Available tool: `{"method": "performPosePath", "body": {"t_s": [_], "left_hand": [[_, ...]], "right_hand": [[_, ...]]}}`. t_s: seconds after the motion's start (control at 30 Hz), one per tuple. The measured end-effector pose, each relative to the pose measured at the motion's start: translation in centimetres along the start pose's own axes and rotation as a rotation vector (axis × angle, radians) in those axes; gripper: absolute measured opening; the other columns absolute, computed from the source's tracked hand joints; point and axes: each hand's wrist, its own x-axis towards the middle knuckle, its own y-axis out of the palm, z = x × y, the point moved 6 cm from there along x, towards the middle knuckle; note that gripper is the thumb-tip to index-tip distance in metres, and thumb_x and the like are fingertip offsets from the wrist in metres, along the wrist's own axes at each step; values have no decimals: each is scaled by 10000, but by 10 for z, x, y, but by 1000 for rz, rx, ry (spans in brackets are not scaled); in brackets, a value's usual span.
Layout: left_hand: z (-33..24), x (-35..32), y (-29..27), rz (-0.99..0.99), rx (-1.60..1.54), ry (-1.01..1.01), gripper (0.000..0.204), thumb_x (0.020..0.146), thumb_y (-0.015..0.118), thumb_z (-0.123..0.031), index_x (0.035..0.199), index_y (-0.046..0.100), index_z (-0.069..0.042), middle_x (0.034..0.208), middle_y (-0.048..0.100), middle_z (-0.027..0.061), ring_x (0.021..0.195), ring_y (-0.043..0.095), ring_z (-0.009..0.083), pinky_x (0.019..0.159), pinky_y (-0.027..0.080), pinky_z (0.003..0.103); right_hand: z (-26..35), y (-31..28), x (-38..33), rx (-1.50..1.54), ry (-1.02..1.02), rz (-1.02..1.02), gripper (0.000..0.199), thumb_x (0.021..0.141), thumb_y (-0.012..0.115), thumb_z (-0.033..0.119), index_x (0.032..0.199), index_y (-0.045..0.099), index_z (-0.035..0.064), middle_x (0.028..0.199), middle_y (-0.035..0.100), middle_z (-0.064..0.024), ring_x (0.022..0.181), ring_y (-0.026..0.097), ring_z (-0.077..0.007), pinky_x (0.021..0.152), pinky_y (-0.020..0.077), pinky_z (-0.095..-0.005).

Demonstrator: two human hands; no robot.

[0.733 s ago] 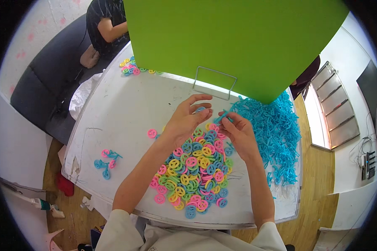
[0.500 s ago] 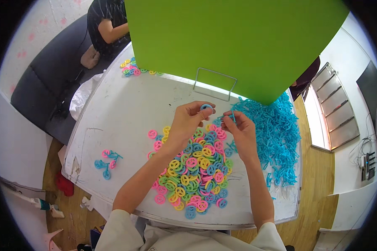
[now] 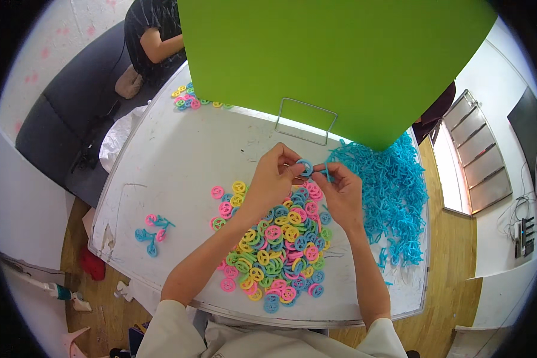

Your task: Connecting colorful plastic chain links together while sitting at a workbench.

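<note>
My left hand (image 3: 278, 176) pinches a small blue plastic wheel (image 3: 305, 167) by its rim, above the far edge of the heap. Close beside it, my right hand (image 3: 343, 190) is closed on a teal plastic stick piece (image 3: 327, 172), its end turned toward the wheel. Whether the two parts touch is hard to make out. Below both hands lies a heap of spoked wheels (image 3: 274, 232) in pink, yellow, green and blue. To the right spreads a large pile of teal stick pieces (image 3: 394, 191).
On the left of the white table (image 3: 179, 155) lie several joined wheel-and-stick pieces (image 3: 152, 234). A green board (image 3: 334, 65) with a wire stand (image 3: 306, 121) rises at the far side. More wheels (image 3: 188, 98) sit at the far left, near another person's arm (image 3: 161, 48).
My left hand has brought the blue wheel slightly right and down, its face turned more into view. The right hand has shifted a little, so wheel and stick are now closer together.
</note>
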Motion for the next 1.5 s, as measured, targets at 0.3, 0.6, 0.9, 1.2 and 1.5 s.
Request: {"method": "performPosePath", "body": {"t_s": [0.3, 0.6, 0.9, 1.2, 1.5], "left_hand": [[2, -4, -1, -82, 245, 108, 71, 859, 562, 50, 879, 495, 34, 837, 612, 114, 756, 638, 176, 657, 541, 291], [-6, 0, 1, -68, 162, 158, 127, 868, 589, -5, 990, 587, 29, 848, 648, 105, 760, 646, 160, 671, 536, 280], [-3, -2, 1, -47, 122, 139, 152, 909, 554, -26, 1032, 620, 36, 899, 646, 97, 817, 651, 142, 736, 575, 269], [-2, -4, 6, -66, 83, 143, 169, 911, 563, -32, 1049, 607, 56, 932, 639, 109, 835, 661, 164, 756, 568, 270], [2, -7, 6, -189, 70, 226, 141, 894, 581, -42, 1005, 628, 32, 840, 670, 86, 704, 650, 123, 587, 490, 241]], "right_hand": [[-6, 3, -2, 170, 167, 32, 279, 866, 613, -14, 1137, 549, -24, 908, 645, -69, 818, 629, -112, 737, 508, -229], [0, -7, 0, -140, -47, -13, 217, 829, 667, 15, 1034, 602, -14, 877, 670, -79, 820, 650, -133, 733, 517, -245], [20, -8, -1, -336, -121, -50, 145, 814, 691, 66, 935, 646, 0, 777, 698, -101, 777, 694, -159, 681, 538, -282], [3, -5, 0, -88, 36, -95, 144, 886, 634, 83, 947, 603, -44, 812, 690, -98, 749, 641, -104, 670, 502, -223], [-7, -1, -3, 22, 94, -159, 155, 876, 649, 86, 946, 605, -45, 842, 692, -113, 761, 641, -102, 667, 501, -210]]}}
